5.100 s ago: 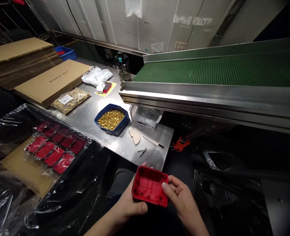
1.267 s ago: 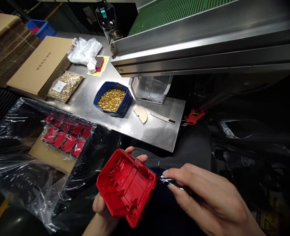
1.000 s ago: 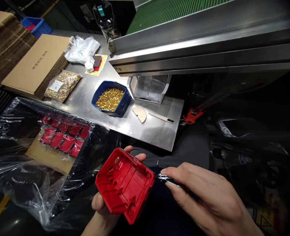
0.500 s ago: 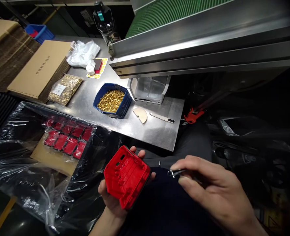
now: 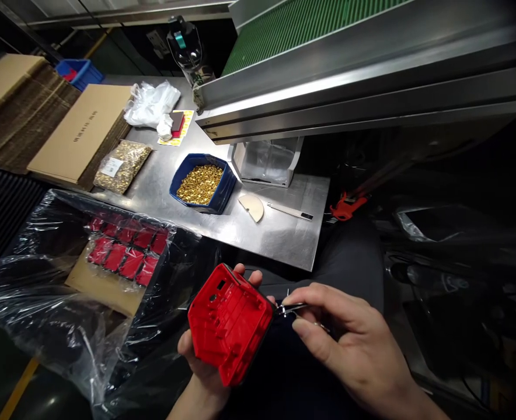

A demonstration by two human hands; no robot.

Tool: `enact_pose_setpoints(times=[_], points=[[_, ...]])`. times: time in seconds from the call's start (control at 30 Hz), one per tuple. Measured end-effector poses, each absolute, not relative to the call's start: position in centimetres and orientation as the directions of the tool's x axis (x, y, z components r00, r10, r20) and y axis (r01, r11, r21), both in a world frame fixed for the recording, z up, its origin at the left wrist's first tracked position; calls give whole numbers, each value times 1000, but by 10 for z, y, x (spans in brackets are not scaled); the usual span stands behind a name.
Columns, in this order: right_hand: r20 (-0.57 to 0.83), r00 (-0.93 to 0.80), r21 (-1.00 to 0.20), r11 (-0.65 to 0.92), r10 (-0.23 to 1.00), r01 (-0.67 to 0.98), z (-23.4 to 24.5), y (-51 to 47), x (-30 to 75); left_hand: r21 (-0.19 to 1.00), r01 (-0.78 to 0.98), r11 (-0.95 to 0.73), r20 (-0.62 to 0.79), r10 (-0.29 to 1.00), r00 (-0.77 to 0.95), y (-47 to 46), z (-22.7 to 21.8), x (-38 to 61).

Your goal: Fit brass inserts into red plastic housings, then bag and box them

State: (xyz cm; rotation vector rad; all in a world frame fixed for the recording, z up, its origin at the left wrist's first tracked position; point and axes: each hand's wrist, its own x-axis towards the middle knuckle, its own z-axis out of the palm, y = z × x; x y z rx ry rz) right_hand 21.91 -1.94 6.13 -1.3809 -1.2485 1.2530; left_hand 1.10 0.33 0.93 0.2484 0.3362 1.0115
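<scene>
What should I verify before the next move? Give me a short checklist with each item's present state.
1. Left hand supports the red housing: ok, fingers show at both sides of it.
2. Housing's open side faces the camera: ok, the inside ribs show.
3. Right hand holds the small metal tool: ok, between thumb and fingers.
4. Tool tip touches the housing's edge: cannot tell, they overlap in this view.
5. Left fingertips well clear of the tool tip: not ok, one shows right beside it.
6. Blue bin stands upright on the table: ok.
</scene>
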Motion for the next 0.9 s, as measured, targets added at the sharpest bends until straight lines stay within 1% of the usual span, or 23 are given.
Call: enact_pose_setpoints(times=[0.17, 0.4, 0.5, 0.63, 0.73, 0.77, 0.8, 0.87, 0.9], points=[[-104, 15, -983, -105, 994, 151, 61, -19, 218, 373, -772, 515, -169, 856, 489, 5, 12, 13], [-14, 11, -985, -16, 1000, 171, 62, -18, 219, 393, -765, 511, -172, 858, 484, 9, 16, 15], [2, -1, -987, 3, 1000, 162, 61, -19, 221, 392, -756, 524, -176, 849, 498, 8, 14, 13], [-10, -28, -992, -7, 1000, 128, 59, -20, 220, 373, -756, 538, -190, 842, 505, 6, 11, 10], [-68, -37, -993, -64, 997, 101, 60, -19, 224, 352, -762, 544, -174, 837, 518, 5, 8, 7], [-92, -92, -994, -86, 992, 66, 62, -18, 228, 340, -765, 547, -176, 836, 520, 4, 8, 7], [-103, -201, -995, -103, 974, 11, 63, -17, 233, 328, -770, 547, -185, 836, 516, 5, 8, 6], [-74, -468, -985, -139, 881, -106, 66, -15, 244, 318, -791, 522, -223, 852, 473, 7, 8, 6], [-54, -551, -978, -155, 833, -138, 67, -14, 249, 323, -802, 503, -242, 863, 443, 8, 9, 6]])
